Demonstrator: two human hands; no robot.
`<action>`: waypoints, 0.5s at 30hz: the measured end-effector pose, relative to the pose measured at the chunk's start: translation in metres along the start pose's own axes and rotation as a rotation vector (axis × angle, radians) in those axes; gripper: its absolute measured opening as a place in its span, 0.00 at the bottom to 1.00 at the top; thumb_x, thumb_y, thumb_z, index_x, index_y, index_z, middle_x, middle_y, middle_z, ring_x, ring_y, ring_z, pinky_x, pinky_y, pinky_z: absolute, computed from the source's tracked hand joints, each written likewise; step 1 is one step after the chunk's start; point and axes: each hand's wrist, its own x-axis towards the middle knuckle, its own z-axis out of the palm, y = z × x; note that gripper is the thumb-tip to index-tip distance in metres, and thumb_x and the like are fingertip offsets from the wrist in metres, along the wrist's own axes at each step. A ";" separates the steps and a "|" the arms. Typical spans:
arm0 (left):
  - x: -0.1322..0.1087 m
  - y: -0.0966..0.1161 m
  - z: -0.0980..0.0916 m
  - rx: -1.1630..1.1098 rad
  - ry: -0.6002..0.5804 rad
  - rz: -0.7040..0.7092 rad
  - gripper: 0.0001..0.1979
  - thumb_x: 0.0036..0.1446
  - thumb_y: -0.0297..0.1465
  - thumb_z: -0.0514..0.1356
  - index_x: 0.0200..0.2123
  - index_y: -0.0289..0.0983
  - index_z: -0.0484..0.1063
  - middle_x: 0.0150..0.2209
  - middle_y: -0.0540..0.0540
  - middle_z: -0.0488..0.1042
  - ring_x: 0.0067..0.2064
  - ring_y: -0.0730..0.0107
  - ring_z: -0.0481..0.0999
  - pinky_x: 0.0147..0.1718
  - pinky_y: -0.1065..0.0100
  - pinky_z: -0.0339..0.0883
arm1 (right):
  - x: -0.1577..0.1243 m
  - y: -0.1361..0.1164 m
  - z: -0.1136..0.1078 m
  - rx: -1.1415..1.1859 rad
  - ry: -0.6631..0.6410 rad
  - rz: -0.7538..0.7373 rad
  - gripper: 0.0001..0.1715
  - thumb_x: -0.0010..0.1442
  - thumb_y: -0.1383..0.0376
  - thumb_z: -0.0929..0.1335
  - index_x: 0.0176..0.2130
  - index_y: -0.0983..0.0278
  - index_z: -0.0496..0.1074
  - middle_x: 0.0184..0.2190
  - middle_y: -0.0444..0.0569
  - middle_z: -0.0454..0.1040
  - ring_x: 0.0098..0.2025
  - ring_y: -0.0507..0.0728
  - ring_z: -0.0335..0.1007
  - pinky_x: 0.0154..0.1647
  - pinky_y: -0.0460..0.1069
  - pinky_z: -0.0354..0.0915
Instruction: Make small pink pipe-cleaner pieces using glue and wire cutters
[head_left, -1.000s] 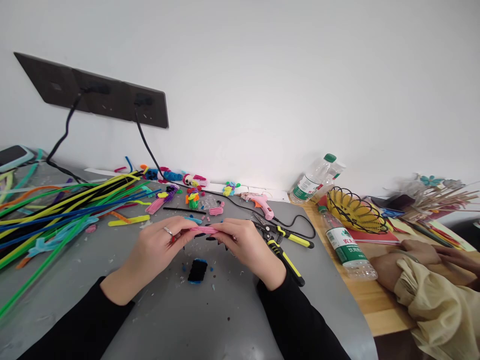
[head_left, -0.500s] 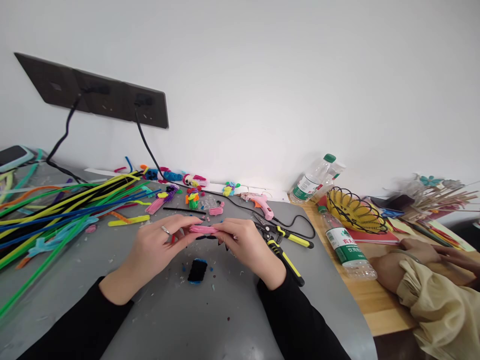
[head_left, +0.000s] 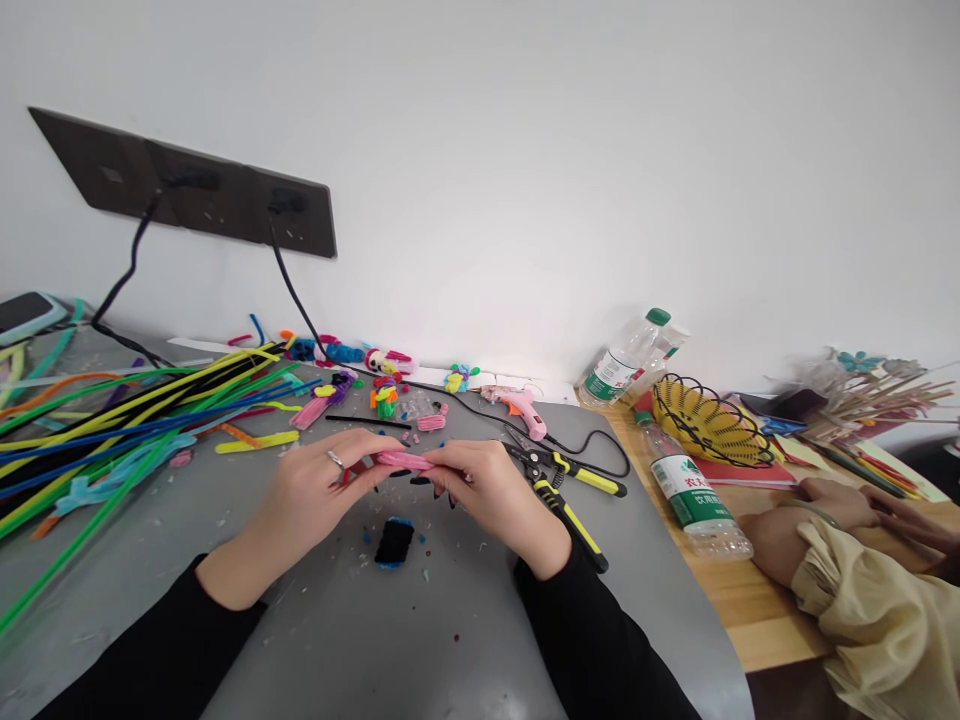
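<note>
A small pink fuzzy piece (head_left: 403, 460) is pinched at its two ends, held just above the grey table mat (head_left: 360, 640). My left hand (head_left: 311, 492), with a ring on one finger, grips its left end. The right end is between the thumb and fingers of my right hand (head_left: 495, 492). Below them on the mat lies a black fuzzy rectangle with blue edges (head_left: 394, 543). Behind the hands are a second pink piece (head_left: 431, 423), a black stick (head_left: 367, 422) and a small colourful figure (head_left: 386, 398).
Pipe cleaners (head_left: 150, 430) cover the left side. Pliers (head_left: 559, 480) and a pink glue gun (head_left: 525, 412) lie right of my hands. Further right are bottles (head_left: 694, 500), a yellow basket (head_left: 709, 425) and another person's hands (head_left: 840, 503). A wall with sockets (head_left: 225, 200) stands behind.
The pink piece has tilted slightly, its right end now a little lower. Both of my hands keep nearly the same place and grip.
</note>
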 end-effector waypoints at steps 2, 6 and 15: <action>0.001 0.001 -0.001 -0.006 -0.001 -0.006 0.10 0.72 0.39 0.58 0.43 0.44 0.78 0.36 0.51 0.86 0.30 0.69 0.84 0.32 0.71 0.79 | 0.000 -0.001 -0.001 0.013 -0.016 0.007 0.14 0.74 0.62 0.66 0.44 0.65 0.81 0.30 0.47 0.79 0.28 0.52 0.71 0.32 0.45 0.64; 0.003 0.004 -0.002 -0.018 0.017 -0.010 0.10 0.72 0.39 0.58 0.44 0.43 0.78 0.36 0.50 0.86 0.26 0.72 0.81 0.28 0.73 0.77 | 0.000 -0.002 -0.002 0.025 -0.036 0.025 0.11 0.72 0.66 0.68 0.44 0.66 0.81 0.30 0.48 0.80 0.29 0.52 0.72 0.34 0.45 0.64; -0.001 0.003 0.001 -0.094 0.013 -0.082 0.09 0.69 0.38 0.60 0.41 0.46 0.81 0.37 0.50 0.87 0.33 0.66 0.86 0.36 0.68 0.81 | 0.000 -0.002 -0.001 0.029 -0.061 0.051 0.10 0.71 0.68 0.68 0.43 0.66 0.81 0.30 0.48 0.80 0.28 0.52 0.71 0.35 0.44 0.64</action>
